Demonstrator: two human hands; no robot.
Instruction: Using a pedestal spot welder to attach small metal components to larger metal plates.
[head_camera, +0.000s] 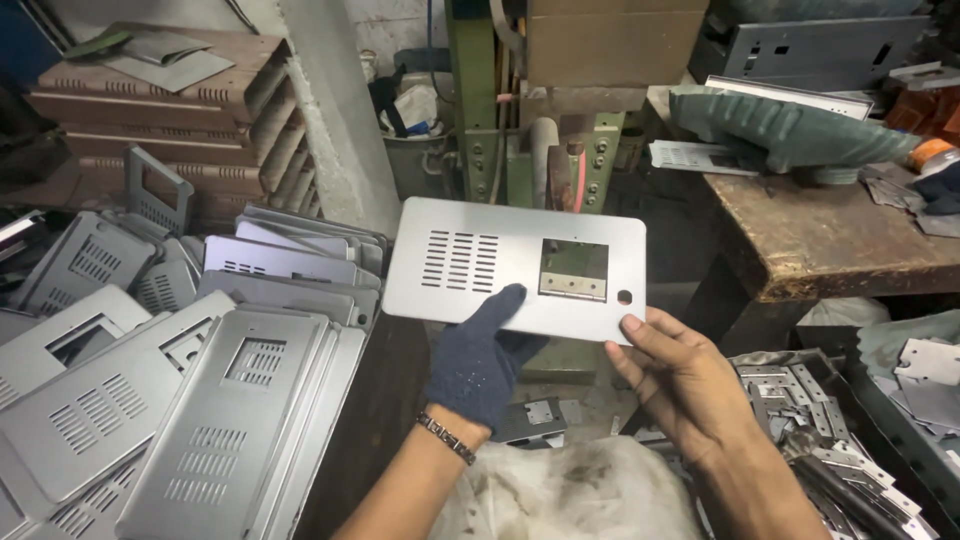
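both hands on metal panel (515, 262), long axis left-right, face up

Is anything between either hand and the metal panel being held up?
Nothing visible. The gloved left hand grips the grey metal panel at its lower edge, and the bare right hand touches its lower right corner.

Dim workshop light, soft overhead sheen, dark corners, wide-angle edge distortion

- Panel (500, 262) is sitting between left hand (480, 365) and right hand (680, 385).
- Panel stack (170, 400) is lying to the left.
- Bench (840, 240) is standing to the right.
- Press (520, 130) is standing behind the panel.
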